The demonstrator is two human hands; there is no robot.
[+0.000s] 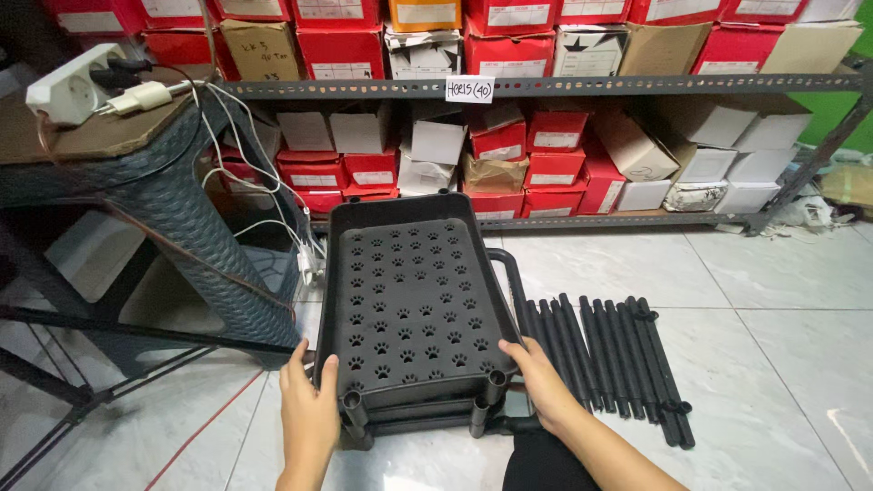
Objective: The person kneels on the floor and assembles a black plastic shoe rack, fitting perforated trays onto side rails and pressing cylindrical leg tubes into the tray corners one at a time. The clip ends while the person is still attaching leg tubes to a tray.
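Black plastic tray [409, 300] with paw-shaped holes lay on the tiled floor [755, 273], its long axis pointing away toward the shelves, while the left hand [307, 414] and right hand [538, 377] clasped its near corners.

Tray: black plastic tray [409, 300] lying atop a stack on the floor [755, 273].
Hands: left hand [307, 414] and right hand [538, 382] gripping the tray's near corners.
Tubes: black tubes [609, 359] lying just right of the tray.
Shelf: metal shelf [546, 87] of boxes standing behind the tray.

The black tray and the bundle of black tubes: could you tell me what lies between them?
In the head view, a black curved handle bar lies between the tray and the tubes.
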